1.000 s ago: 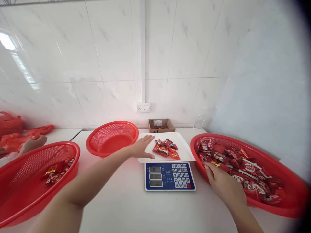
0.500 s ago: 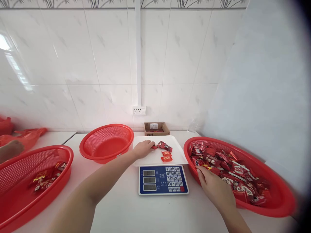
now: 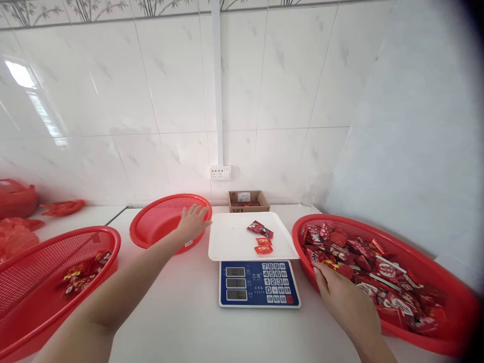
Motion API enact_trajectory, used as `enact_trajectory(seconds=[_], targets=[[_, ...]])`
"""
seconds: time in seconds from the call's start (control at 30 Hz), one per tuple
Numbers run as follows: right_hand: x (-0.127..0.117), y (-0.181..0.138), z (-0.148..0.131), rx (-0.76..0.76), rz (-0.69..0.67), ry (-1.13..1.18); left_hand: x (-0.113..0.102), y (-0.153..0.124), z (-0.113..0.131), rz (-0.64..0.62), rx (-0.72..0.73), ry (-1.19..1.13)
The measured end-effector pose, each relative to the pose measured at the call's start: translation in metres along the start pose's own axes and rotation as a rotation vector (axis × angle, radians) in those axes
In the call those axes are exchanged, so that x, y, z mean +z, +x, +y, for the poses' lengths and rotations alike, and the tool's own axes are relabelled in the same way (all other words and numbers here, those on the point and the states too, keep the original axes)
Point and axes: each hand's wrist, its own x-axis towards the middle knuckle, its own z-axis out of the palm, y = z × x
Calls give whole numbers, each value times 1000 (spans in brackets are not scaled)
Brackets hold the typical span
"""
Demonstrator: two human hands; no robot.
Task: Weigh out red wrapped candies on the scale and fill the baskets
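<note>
My left hand (image 3: 192, 223) is over the right side of a red plastic basket (image 3: 151, 219), fingers spread, with nothing visible in it. My right hand (image 3: 346, 297) is closed on the near rim of a larger red basket (image 3: 446, 282) at the right; some of its fingers are hidden. Small red wrapped packets (image 3: 389, 269) heap up in that basket. Between the hands stands a scale (image 3: 259, 283) with a white tray (image 3: 230, 237). On the tray lie a dark red packet (image 3: 260, 229) and two small orange-red packets (image 3: 263, 245).
Another red basket (image 3: 34, 322) at the left holds several red packets (image 3: 81, 275). Behind the scale stands an open cardboard box (image 3: 248, 201), with a clear plastic container (image 3: 308, 195) to its right. Red plastic bags (image 3: 17, 201) lie at the far left, and a socket (image 3: 221, 173) is on the tiled wall.
My left hand has moved left from the tray to over the basket and its fingers have spread. The small packet it touched is gone from the tray. My right hand stays at the rim.
</note>
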Motion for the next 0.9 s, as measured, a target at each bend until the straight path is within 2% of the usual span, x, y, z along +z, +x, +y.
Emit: enact_trajectory(seconds=[0.07,0.13,0.2,0.33,0.43,0.53,0.63,0.77,0.9], targets=[[-2,0,-1,2,-3,-1,10,4,29,-46,144,-49],[-3,0,-2,11,-10,-9,20,9,63,-140,367,-176],[-4,0,-2,14,-23,-16,30,16,96,-216,493,-240],[-4,-1,-1,4,-31,-19,48,32,145,-333,544,-200],[-3,0,0,-9,-33,-23,57,40,163,-314,534,-159],[-3,0,1,-18,-42,-21,60,42,169,-227,497,-157],[-3,-1,0,-14,-51,-21,60,40,164,-156,441,-173],[-2,-1,1,-22,-12,-8,57,39,144,-79,367,-238],[-1,-2,1,-28,21,-17,45,38,112,36,247,-334]])
